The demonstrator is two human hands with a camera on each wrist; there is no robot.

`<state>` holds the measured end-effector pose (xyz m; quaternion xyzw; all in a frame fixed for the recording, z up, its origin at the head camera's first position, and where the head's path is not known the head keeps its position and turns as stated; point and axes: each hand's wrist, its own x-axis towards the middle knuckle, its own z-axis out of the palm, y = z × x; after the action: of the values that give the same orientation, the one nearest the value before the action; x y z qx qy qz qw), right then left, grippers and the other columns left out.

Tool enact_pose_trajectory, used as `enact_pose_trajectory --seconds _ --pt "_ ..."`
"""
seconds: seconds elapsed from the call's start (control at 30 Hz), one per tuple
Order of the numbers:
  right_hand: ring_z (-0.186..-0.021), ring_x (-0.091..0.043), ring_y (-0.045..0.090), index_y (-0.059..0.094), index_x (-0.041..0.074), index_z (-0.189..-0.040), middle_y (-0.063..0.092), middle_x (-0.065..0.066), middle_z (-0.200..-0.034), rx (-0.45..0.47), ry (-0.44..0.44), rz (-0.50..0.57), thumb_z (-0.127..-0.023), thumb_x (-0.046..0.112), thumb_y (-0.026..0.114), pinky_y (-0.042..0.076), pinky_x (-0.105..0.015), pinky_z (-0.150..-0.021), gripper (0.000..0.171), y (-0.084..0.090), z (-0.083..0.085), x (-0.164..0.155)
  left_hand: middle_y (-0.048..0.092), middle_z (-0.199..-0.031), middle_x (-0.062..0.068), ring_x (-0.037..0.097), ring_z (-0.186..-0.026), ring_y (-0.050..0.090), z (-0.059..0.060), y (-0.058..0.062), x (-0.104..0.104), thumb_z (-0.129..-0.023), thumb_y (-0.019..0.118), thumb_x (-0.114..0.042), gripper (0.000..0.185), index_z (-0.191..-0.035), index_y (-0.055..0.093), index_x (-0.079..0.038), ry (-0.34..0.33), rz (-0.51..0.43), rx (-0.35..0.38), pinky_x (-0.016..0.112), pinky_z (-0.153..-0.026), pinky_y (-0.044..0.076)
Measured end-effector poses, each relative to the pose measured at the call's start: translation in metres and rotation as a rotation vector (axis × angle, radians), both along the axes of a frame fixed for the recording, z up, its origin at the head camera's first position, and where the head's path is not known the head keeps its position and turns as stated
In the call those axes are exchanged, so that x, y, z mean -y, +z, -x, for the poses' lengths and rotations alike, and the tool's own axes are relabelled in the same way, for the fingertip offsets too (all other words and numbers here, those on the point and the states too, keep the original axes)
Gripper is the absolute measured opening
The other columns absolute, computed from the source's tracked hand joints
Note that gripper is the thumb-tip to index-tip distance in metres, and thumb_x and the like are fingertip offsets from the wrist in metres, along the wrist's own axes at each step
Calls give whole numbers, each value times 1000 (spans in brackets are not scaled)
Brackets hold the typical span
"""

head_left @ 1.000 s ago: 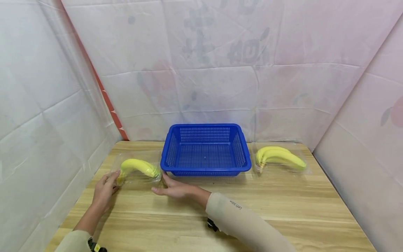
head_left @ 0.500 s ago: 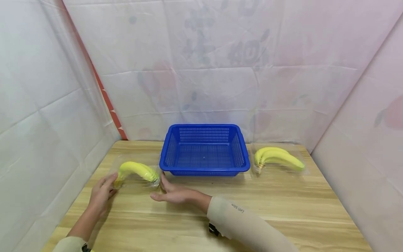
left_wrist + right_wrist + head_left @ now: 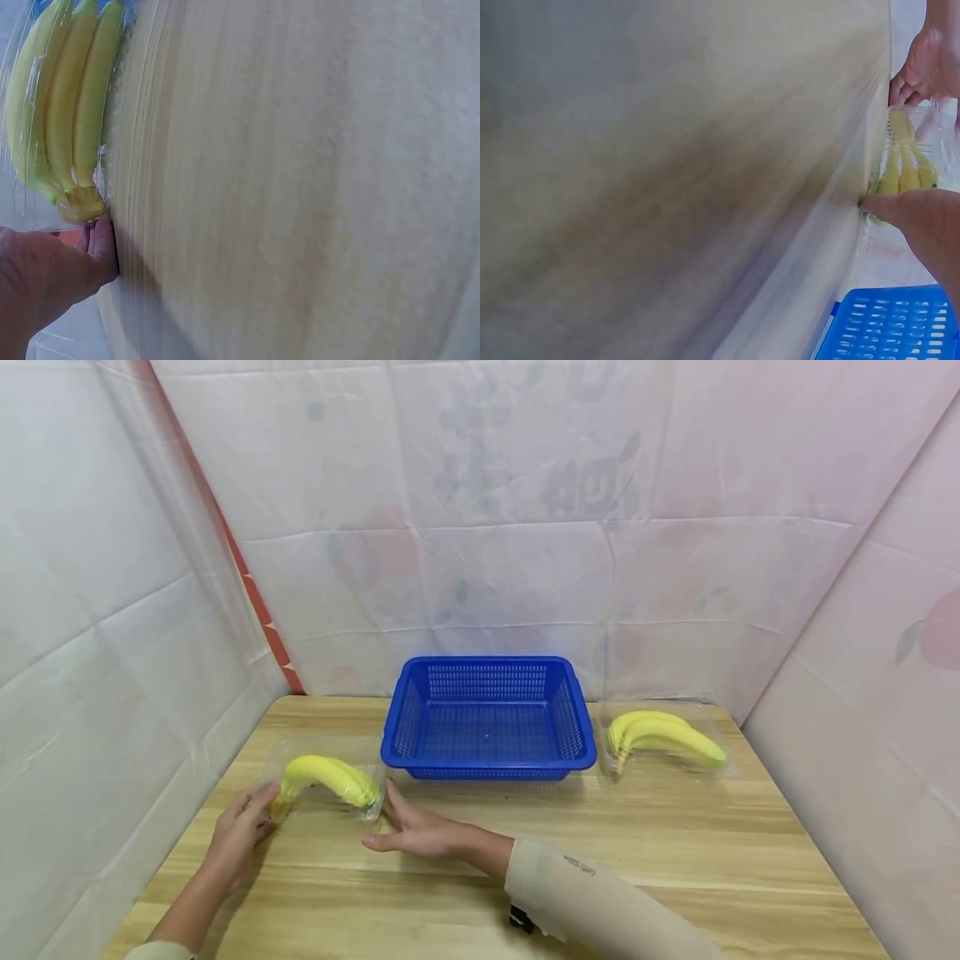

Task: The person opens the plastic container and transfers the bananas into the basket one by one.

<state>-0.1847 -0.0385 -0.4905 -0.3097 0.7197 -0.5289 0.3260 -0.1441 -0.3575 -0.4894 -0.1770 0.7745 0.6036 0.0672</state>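
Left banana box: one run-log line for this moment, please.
left hand touches banana box stem end | right hand touches other end | box on table | basket empty

A light wooden counter with lengthwise grain stands in a corner enclosed on three sides by pale, creased plastic sheeting printed with faded floral shapes. A red-orange strip runs diagonally down the seam at the left rear. Lighting is even and diffuse.
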Motion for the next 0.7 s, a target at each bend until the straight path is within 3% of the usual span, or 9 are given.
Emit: enact_pose_trajectory --seconds 0.1,0.2,0.27,0.33,0.4,0.5,0.6,0.7 --pt "-165 -30 27 -17 17 -171 21 -19 -178 15 -64 1 -103 41 70 25 -45 -135 113 2 -5 1 8 -177 30 52 -159 27 -2 1 1 -111 37 -63 88 -170 10 -4 -23 6 5 63 -134 18" --pt "-157 -32 46 -7 15 -173 46 -20 -167 18 -162 -35 -102 43 71 39 -46 -129 109 3 -10 3 3 -178 30 53 -158 28 -5 2 2 -112 37 -62 89 -171 7 -3 -42 18 6 62 -133 22" --pt "-144 -31 60 1 11 -173 61 -19 -154 17 -227 -39 -102 42 72 50 -45 -119 105 3 -13 5 2 -178 30 51 -156 31 -7 2 3 -112 38 -61 89 -171 7 -2 -54 32 2 49 -129 36" --pt "-126 -25 70 9 7 -172 72 -13 -136 8 -294 -57 -101 43 72 59 -40 -104 102 3 -14 7 8 -178 28 32 -149 43 -8 1 4 -112 38 -59 86 -171 11 -2 -63 50 -7 29 -116 47" --pt "-106 -17 71 14 4 -171 75 -7 -118 1 -342 -68 -100 43 73 61 -34 -88 100 2 -14 9 16 -177 26 6 -135 48 -10 1 5 -113 37 -57 82 -169 16 0 -79 70 -22 14 -97 49" --pt "-91 -12 66 16 5 -171 74 -2 -102 -1 -368 -92 -100 46 72 56 -29 -76 99 1 -13 9 17 -176 27 -17 -114 43 -11 1 9 -115 38 -52 78 -168 18 2 -118 70 -44 11 -91 50" --pt "-88 -13 69 15 6 -172 76 -2 -98 11 -344 -103 -101 48 71 56 -30 -76 100 2 -13 8 14 -175 30 -21 -110 40 -13 2 13 -116 37 -47 76 -168 16 4 -168 60 -54 15 -92 51" --pt "-90 -13 72 12 7 -172 79 -2 -98 9 -299 -122 -101 51 70 60 -35 -84 102 2 -12 6 13 -174 32 -20 -110 43 -13 4 19 -116 36 -43 75 -168 12 6 -222 47 -44 17 -93 51"
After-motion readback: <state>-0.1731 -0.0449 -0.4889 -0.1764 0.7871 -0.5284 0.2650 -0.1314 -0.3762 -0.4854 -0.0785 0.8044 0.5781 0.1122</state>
